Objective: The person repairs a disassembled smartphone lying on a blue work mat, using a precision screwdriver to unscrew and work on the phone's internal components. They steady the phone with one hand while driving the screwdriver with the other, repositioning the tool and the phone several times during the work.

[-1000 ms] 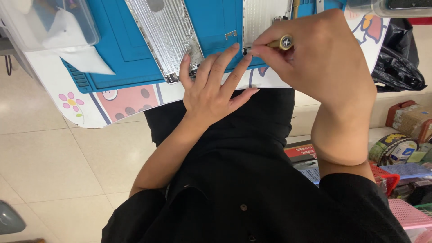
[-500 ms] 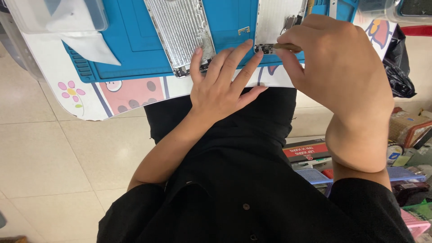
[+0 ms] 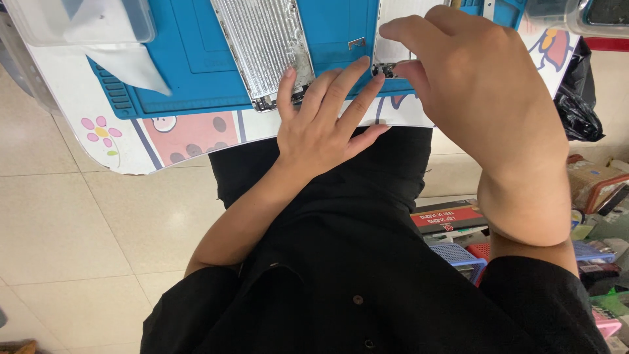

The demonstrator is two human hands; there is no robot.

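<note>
The left hand [image 3: 321, 124] lies flat with fingers spread, gripping nothing, its fingertips pressing the near edge of a rubbery blue work mat [image 3: 196, 65] beside a silvery, finely textured metal panel [image 3: 265, 46]. The right hand [image 3: 472, 85] arches over the lower corner of a flat white phone body [image 3: 393, 39], fingers curled together; whether they pinch a tool there cannot be told. The mat sits on a glossy white tabletop [image 3: 131, 141] printed with cartoon flowers. A clear plastic tray [image 3: 78, 23] rests at the far left.
</note>
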